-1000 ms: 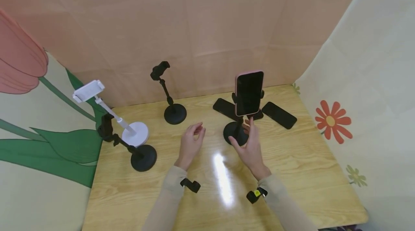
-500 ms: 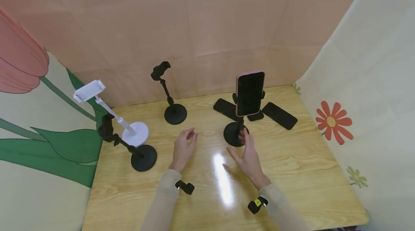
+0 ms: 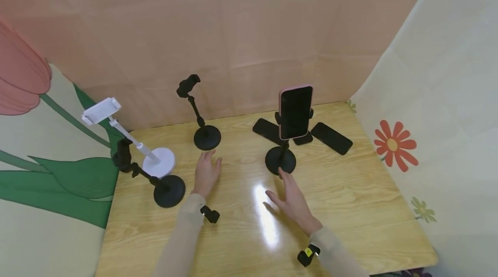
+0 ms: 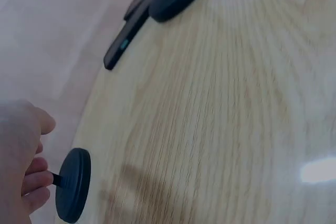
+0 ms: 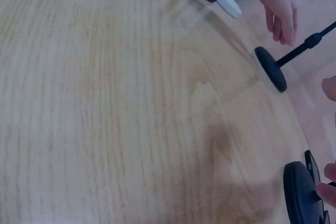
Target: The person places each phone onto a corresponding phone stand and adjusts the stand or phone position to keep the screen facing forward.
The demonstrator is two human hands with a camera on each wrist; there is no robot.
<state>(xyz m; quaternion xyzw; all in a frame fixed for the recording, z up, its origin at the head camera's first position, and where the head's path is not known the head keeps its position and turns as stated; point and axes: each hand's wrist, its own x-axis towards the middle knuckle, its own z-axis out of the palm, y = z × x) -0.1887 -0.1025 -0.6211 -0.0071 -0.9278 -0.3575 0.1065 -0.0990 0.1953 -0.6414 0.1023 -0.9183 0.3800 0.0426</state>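
Phone stand (image 3: 281, 160) holds pink phone (image 3: 295, 112) | right hand (image 3: 292, 201) near base

We get bright, even overhead light, with a white glare streak on the desk (image 3: 268, 221). Both wrist views are soft, blurred and tilted, shadows faint.

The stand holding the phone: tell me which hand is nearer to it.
Right. The right hand lies just in front of the stand's base, nearly touching; the left hand is farther off to its left.
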